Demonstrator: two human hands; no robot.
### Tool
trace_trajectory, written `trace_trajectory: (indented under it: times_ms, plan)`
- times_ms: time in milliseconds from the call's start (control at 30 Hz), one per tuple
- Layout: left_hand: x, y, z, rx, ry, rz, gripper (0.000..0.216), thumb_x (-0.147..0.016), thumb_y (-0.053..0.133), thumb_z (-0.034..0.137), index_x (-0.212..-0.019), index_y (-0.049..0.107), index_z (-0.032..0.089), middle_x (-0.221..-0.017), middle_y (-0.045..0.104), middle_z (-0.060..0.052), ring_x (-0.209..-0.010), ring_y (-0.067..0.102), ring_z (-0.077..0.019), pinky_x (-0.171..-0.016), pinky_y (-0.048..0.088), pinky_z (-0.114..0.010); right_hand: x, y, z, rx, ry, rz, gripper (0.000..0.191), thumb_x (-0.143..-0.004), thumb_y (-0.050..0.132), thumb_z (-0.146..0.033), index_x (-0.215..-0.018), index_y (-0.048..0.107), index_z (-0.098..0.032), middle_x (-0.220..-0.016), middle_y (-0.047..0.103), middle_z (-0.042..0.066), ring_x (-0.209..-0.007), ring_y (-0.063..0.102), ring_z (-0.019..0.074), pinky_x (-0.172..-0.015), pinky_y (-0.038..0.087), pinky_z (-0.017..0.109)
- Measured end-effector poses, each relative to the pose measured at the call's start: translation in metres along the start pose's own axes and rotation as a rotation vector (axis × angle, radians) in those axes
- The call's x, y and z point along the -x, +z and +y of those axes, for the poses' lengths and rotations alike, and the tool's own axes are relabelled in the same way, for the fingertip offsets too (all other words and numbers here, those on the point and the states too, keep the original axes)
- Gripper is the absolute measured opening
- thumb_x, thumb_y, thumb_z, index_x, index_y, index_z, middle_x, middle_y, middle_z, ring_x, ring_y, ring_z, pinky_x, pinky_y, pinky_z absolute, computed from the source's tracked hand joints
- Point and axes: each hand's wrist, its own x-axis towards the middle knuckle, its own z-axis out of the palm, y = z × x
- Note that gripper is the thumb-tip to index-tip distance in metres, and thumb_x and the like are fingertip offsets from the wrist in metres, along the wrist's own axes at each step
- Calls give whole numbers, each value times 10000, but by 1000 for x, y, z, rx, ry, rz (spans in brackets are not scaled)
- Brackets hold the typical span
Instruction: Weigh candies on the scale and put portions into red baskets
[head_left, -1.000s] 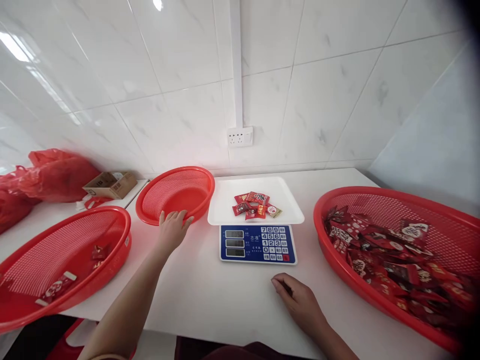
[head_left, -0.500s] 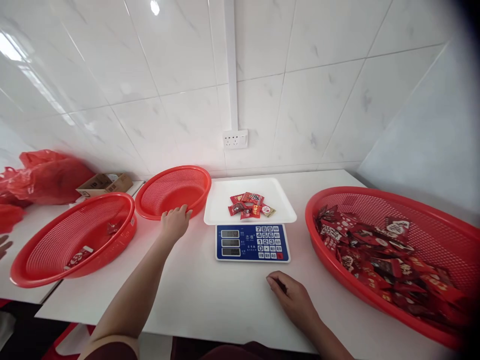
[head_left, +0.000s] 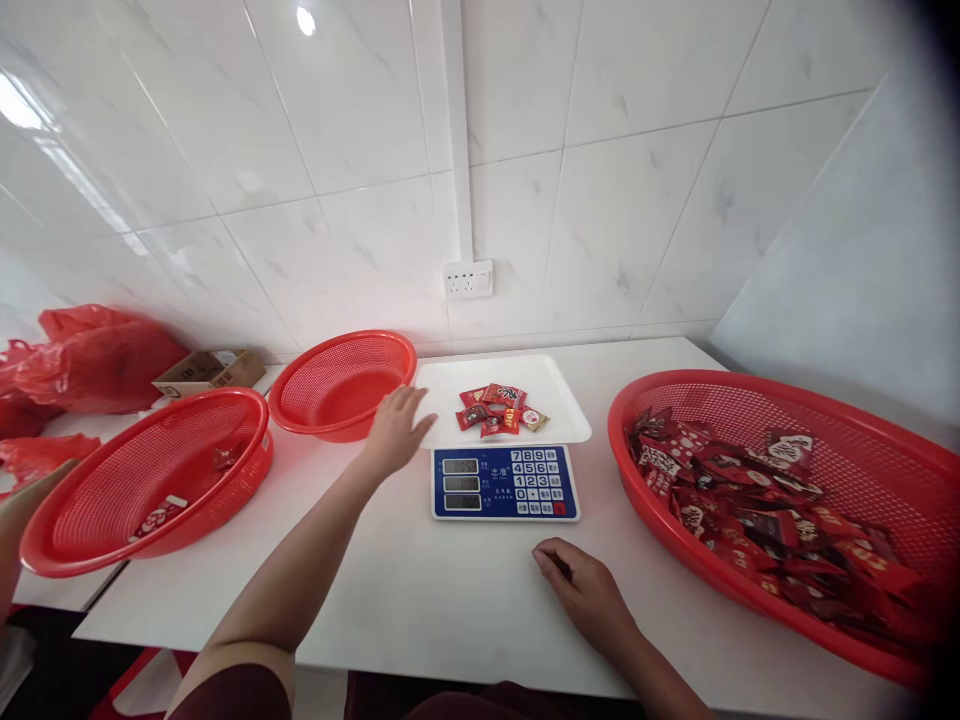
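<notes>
From my distant station, through the head camera, I have the left hand (head_left: 397,432) just left of the frame's middle. It is palm down with fingers fairly straight and thumb apart, and I see nothing in its hold. Its fingertips come between the middle red basket (head_left: 300,385) and the white pan (head_left: 559,385); whether they touch either I cannot tell.

The right hand (head_left: 589,590), lower right of centre, rests on the table (head_left: 420,610) in loosely curled form. I cannot tell whether anything lies inside; I take it as idle.

A small cluster of wrapped packets (head_left: 493,412) sits near the middle of the pan, which keeps the load off the edges, I judge. The blue scale panel (head_left: 506,485) faces the wearer, so its 3 displays and keys stand upright to that view. At far right, the large red basket (head_left: 622,440) holds a heap of packets (head_left: 780,520), within easy reach by my estimate. The left basket (head_left: 259,440) has a few packets too, and another person's arm (head_left: 22,520) enters beside it.

As for writing, the panel reads 志准, with keys 0 to 9; its display digits are too faint for me to trust. Wrappers carry white and gold print, too small to read.
</notes>
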Motion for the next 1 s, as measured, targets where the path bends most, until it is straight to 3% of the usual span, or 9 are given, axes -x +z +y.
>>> trace_trajectory:
  times_ms: [67,133,300,533,667,800,900,1000]
  plan:
    - [-9,7,24,110,194,-65,525,-900,369,480,-1339,392,192,-1390,418,-111,-1321,312,-248,-1073,280,-409,0,1,1,9,-5,-1,307,-868,406,-458,-772,589,-231,-743,657,18,-687,603,181,-637,466,276]
    - [-22,15,43,183,298,-156,574,-873,418,509,-1356,374,202,-1406,393,-115,-1313,325,-250,-1063,306,-395,0,1,1,11,-7,10,307,-867,407,-456,-769,587,-228,-731,652,16,-680,601,178,-634,465,271]
    - [-47,31,62,151,272,-275,520,-796,561,465,-1258,499,233,-1318,487,-100,-1224,414,-304,-943,431,-433,2,0,-5,-17,-7,43,290,-857,428,-431,-753,596,-219,-713,646,8,-669,600,168,-625,463,250]
    - [-48,38,64,185,302,-167,268,-890,428,225,-1101,593,209,-1164,581,-76,-1117,496,-234,-941,424,-365,2,0,-4,-6,-4,16,288,-869,413,-417,-760,581,-211,-715,629,14,-667,583,169,-632,450,261]
    - [-50,24,45,218,156,-46,250,-931,365,259,-1048,574,189,-1093,599,-79,-970,573,-195,-815,462,-300,1,0,-4,-6,-4,19,296,-870,414,-422,-759,588,-210,-715,634,15,-672,585,171,-636,451,259]
    - [-60,-4,2,75,-50,86,292,-949,301,339,-1050,537,199,-1070,596,-88,-909,588,-213,-668,455,-286,2,0,-5,-9,8,21,302,-864,426,-437,-761,597,-210,-729,644,12,-682,592,169,-644,457,258]
    - [-65,-16,-35,-42,-161,81,336,-956,241,347,-1065,524,202,-1045,608,-99,-927,580,-231,-645,444,-290,3,0,-4,-21,27,11,300,-854,438,-446,-764,602,-212,-726,642,11,-681,592,170,-632,461,259]
    - [-64,-15,-58,-123,-191,21,347,-942,288,374,-1132,512,190,-1061,620,-110,-990,561,-264,-760,444,-349,-1,-5,-9,-58,23,-17,297,-843,450,-449,-763,608,-211,-688,627,8,-649,585,168,-597,466,255]
